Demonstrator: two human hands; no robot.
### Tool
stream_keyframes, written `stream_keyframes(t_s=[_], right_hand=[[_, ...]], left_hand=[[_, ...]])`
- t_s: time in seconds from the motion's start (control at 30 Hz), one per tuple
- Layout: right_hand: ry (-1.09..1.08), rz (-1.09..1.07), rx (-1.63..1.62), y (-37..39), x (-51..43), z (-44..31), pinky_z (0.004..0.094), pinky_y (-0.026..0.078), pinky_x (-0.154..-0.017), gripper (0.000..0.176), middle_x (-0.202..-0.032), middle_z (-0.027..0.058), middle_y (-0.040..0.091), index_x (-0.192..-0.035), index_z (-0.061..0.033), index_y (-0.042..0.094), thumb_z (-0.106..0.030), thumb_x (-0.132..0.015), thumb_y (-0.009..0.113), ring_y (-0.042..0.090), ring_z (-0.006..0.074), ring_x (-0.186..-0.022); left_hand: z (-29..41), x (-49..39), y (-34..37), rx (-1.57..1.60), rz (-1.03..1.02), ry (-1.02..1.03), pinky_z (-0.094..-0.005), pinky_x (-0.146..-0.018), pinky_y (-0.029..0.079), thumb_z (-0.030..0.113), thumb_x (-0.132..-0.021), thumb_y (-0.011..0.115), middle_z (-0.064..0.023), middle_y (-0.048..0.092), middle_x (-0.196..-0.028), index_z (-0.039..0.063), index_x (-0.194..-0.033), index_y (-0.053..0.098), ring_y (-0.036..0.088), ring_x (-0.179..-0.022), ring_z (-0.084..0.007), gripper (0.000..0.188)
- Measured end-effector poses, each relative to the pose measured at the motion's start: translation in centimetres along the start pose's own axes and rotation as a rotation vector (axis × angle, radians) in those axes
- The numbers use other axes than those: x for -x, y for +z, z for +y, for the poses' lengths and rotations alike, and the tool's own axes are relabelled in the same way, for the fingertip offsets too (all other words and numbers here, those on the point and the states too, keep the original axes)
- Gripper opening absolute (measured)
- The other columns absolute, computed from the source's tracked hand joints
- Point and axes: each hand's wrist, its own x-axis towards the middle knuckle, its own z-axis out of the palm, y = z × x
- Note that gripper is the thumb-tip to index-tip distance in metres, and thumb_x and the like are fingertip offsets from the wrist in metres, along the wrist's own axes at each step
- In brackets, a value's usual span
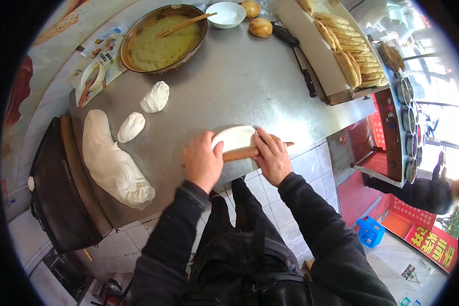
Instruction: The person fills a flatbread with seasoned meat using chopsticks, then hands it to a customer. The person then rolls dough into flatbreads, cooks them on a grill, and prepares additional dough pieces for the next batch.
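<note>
A wooden rolling pin [239, 154] lies across the near edge of a flattened sheet of white dough [235, 137] at the front of the steel worktable. My left hand [204, 160] is wrapped over the pin's left part, the thumb close to the dough. Over the right part is my right hand [273, 156], its fingertips touching the sheet's right edge. The pin's tapered right tip sticks out past that hand. To the left are two small dough pieces, one nearer [131, 127] and one farther [155, 97], and a long dough mass [113, 160].
A wide bowl [125, 51] of greenish-yellow paste holds chopsticks [187, 25]. Nearby stand a white bowl [226, 16], round buns [260, 28] and a small cup [93, 75]. A black-handled knife [309, 82] lies beside the tray [310, 46] of flatbreads [348, 38]. Another person's sleeve [417, 193] shows right.
</note>
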Motion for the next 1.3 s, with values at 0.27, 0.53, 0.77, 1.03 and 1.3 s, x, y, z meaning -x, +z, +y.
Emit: stream_keyframes(t_s=[0.27, 0.53, 0.77, 1.03, 1.3], right_hand=[[-0.189, -0.285, -0.291, -3.7, -1.3, -3.6, 0.045, 0.053, -0.088, 0.034, -0.099, 0.0115, 0.067, -0.113, -0.0058, 0.069, -0.012, -0.082, 0.08, 0.068, 0.0342, -0.098], [0.008, -0.002, 0.222, 0.8, -10.7, -0.5, 0.0474, 0.033, -0.124, 0.065, -0.159, 0.0204, 0.051, -0.151, 0.0018, 0.053, -0.043, -0.105, 0.058, 0.042, 0.0358, -0.152], [0.145, 0.014, 0.162, 2.0, -17.4, 0.3, 0.05, 0.039, -0.118, 0.05, -0.154, 0.0172, 0.055, -0.146, -0.006, 0.06, -0.023, -0.1, 0.062, 0.049, 0.0367, -0.143], [0.082, 0.046, 0.129, 3.6, -3.8, -1.2, 0.0531, 0.033, -0.125, 0.074, -0.163, 0.0271, 0.045, -0.155, 0.0044, 0.048, -0.039, -0.099, 0.07, 0.042, 0.0408, -0.153], [0.159, 0.113, 0.2, 1.5, -16.7, -0.2, 0.0518, 0.032, -0.125, 0.068, -0.162, 0.0258, 0.047, -0.153, 0.0051, 0.049, -0.041, -0.103, 0.059, 0.04, 0.0391, -0.153]], left_hand=[[2.2, -1.2, -3.8, 0.114, -0.022, 0.404, -0.0445, -0.088, 0.055, 0.016, -0.088, 0.081, -0.0149, 0.068, -0.107, 0.001, -0.103, 0.071, 0.067, -0.098, -0.0397, 0.023], [-2.3, -4.9, -0.8, -0.328, 0.261, 0.282, -0.0487, -0.107, 0.046, 0.02, -0.097, 0.069, -0.0167, 0.062, -0.135, 0.002, -0.128, 0.063, 0.057, -0.125, -0.0376, 0.036], [-4.2, -11.2, -0.3, -0.302, 0.381, 0.332, -0.0505, -0.103, 0.046, 0.014, -0.1, 0.061, -0.0162, 0.062, -0.126, 0.003, -0.123, 0.063, 0.056, -0.121, -0.0376, 0.026], [-2.9, -0.3, 0.9, -0.218, 0.194, 0.286, -0.0521, -0.124, 0.033, 0.045, -0.105, 0.055, -0.0294, 0.042, -0.165, -0.007, -0.16, 0.04, 0.039, -0.154, -0.0428, 0.077], [-2.8, -10.1, -1.7, -0.382, 0.245, 0.218, -0.0514, -0.121, 0.037, 0.029, -0.106, 0.058, -0.0231, 0.047, -0.163, -0.003, -0.154, 0.048, 0.043, -0.151, -0.0404, 0.059]])
